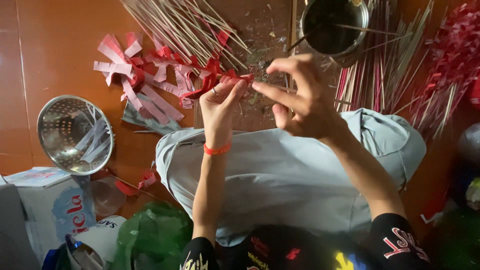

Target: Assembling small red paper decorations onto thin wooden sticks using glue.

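Observation:
My left hand point(218, 105) pinches a red paper strip point(212, 80) between thumb and fingers, just above my knees; a red band circles that wrist. My right hand point(300, 97) meets it from the right, its index finger and thumb touching the strip's end near a thin bamboo stick point(287, 90). Whether the stick is gripped by the right hand I cannot tell. Loose red and pink paper strips point(140, 80) lie on the floor to the left of my hands.
A bundle of bare bamboo sticks point(185, 25) fans out at the top. A metal pot point(334, 25) stands top right, with finished red-wrapped sticks point(440, 65) beside it. A metal colander point(75, 134) holding paper strips sits left. Bags and a carton point(55, 200) lie bottom left.

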